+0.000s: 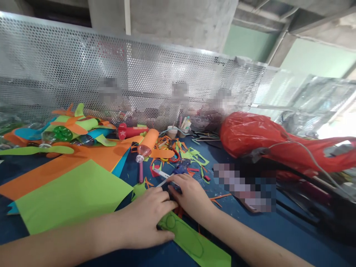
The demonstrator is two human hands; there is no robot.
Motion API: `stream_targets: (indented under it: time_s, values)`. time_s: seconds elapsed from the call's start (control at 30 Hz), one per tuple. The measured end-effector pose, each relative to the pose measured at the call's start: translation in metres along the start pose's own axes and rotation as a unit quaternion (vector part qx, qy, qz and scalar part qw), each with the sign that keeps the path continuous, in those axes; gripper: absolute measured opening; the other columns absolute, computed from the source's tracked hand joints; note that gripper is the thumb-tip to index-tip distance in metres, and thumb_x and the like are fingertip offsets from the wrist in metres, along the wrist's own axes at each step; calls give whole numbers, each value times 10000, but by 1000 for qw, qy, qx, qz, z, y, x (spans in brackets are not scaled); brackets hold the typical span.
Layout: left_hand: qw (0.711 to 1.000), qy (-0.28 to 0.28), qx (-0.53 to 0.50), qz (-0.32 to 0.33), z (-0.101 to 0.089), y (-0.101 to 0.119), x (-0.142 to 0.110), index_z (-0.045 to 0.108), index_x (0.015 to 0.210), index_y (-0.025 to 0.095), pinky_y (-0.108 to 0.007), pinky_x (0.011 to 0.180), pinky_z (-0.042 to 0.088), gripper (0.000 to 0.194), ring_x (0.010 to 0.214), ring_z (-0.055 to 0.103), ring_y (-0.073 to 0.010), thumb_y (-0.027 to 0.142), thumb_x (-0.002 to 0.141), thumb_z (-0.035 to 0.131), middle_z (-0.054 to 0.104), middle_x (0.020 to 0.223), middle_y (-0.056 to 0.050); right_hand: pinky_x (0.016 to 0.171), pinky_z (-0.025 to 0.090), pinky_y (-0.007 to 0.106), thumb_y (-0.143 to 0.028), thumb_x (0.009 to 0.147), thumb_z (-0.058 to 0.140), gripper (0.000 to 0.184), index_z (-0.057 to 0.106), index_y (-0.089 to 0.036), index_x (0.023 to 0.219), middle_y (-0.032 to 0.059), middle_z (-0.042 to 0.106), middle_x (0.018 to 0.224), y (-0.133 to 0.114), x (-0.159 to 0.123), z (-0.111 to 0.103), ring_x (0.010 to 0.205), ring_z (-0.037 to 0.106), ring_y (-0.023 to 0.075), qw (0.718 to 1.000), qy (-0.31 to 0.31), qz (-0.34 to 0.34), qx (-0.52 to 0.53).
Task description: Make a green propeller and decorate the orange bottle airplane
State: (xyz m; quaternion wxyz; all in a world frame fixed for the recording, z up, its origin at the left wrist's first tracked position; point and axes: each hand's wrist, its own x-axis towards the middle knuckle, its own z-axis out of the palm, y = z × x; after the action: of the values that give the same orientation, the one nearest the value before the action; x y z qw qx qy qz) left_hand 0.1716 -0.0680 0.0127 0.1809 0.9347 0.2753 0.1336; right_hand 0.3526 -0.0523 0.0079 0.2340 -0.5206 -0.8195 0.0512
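Note:
My left hand [151, 218] is closed on a strip of green paper [191, 237], with its thumb along the near edge. Dark curved outlines, a small circle and a long petal-like loop, are drawn on the strip. Close beside it, my right hand [190, 191] has its fingers curled down by the left fingertips. What those fingers hold, if anything, is hidden. A white pen-like stick [161, 172] shows just beyond the right fingers, and I cannot tell whether they touch it. Behind them is a dark blue object [180, 169], too blurred to name.
Green sheets [75, 196] and orange sheets [41, 174] lie on the left. Bottles with paper blades [66, 128] are piled behind. An orange-wrapped bottle [148, 142] stands among paper scraps [197, 155]. A red plastic bag [250, 133] and a blurred-out flat object [244, 189] are on the right.

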Motion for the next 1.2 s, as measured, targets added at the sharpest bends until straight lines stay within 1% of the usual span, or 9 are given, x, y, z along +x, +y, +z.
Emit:
stream_targets:
  time_s: [0.1, 0.2, 0.37, 0.53, 0.63, 0.7, 0.9, 1.0, 1.2]
  values:
    - [995, -10, -74, -62, -7, 1, 0, 703, 1038, 195, -484, 955, 415, 353, 1035, 573, -324, 264, 693, 738, 678, 1022, -104, 871, 485, 350, -112, 884, 533, 230, 690, -181, 1038, 78, 725, 1010, 3, 3, 0, 945, 648, 227, 1000, -1, -7, -13]
    - [982, -8, -154, -105, -28, -5, -3, 723, 784, 203, -371, 816, 462, 115, 855, 631, -255, 168, 727, 630, 705, 830, -46, 867, 496, 367, -147, 900, 525, 230, 698, -170, 1050, 94, 716, 997, 8, 6, 0, 939, 644, 237, 999, 18, -12, -27]
    - [940, 34, -284, -187, -65, -40, -12, 682, 837, 221, -258, 649, 457, 154, 766, 657, -187, 358, 777, 648, 721, 789, 13, 881, 499, 390, -236, 909, 547, 239, 703, -180, 1081, 122, 680, 1026, 11, 5, 5, 951, 625, 246, 998, 15, -59, -35]
    - [871, 90, -404, -264, -72, -71, -18, 623, 1002, 198, -259, 617, 480, 338, 734, 685, -184, 415, 752, 692, 727, 777, -5, 948, 457, 389, -297, 979, 436, 303, 678, -211, 1140, 98, 668, 1091, 2, 15, -2, 1020, 595, 230, 996, 24, -41, -73]
    - [837, 88, -466, -272, -71, -77, -13, 623, 1009, 176, -295, 658, 520, 397, 752, 709, -214, 390, 700, 750, 745, 808, -44, 953, 445, 310, -235, 985, 428, 271, 674, -194, 1091, 71, 691, 1069, 4, 41, -14, 1040, 604, 193, 988, -58, 29, -142]
    - [817, 109, -496, -272, -73, -79, -6, 622, 965, 173, -297, 682, 532, 351, 751, 713, -208, 354, 696, 757, 750, 834, -56, 933, 459, 333, -179, 960, 463, 237, 680, -138, 1046, 116, 691, 1046, 13, 64, -20, 1027, 619, 220, 978, -83, 73, -176]
    - [766, 238, -538, -259, -83, -88, 12, 596, 960, 200, -238, 631, 535, 151, 728, 704, -151, 273, 829, 609, 745, 833, -23, 851, 528, 405, -316, 916, 596, 331, 572, -152, 1204, 105, 588, 1210, 44, 133, -18, 1028, 612, 225, 938, -184, 175, -237]
    - [754, 270, -540, -259, -84, -90, 12, 600, 972, 209, -216, 593, 523, 129, 692, 698, -134, 250, 851, 587, 735, 803, 4, 851, 529, 405, -317, 929, 575, 303, 574, -186, 1202, 87, 586, 1220, 50, 154, -12, 1028, 610, 217, 925, -216, 197, -244]
    - [744, 264, -557, -259, -79, -89, 13, 613, 891, 201, -225, 578, 525, 103, 657, 695, -145, 247, 804, 642, 728, 759, 5, 857, 528, 404, -321, 939, 557, 285, 583, -190, 1191, 86, 586, 1227, 51, 168, -5, 1022, 609, 213, 917, -240, 202, -246]
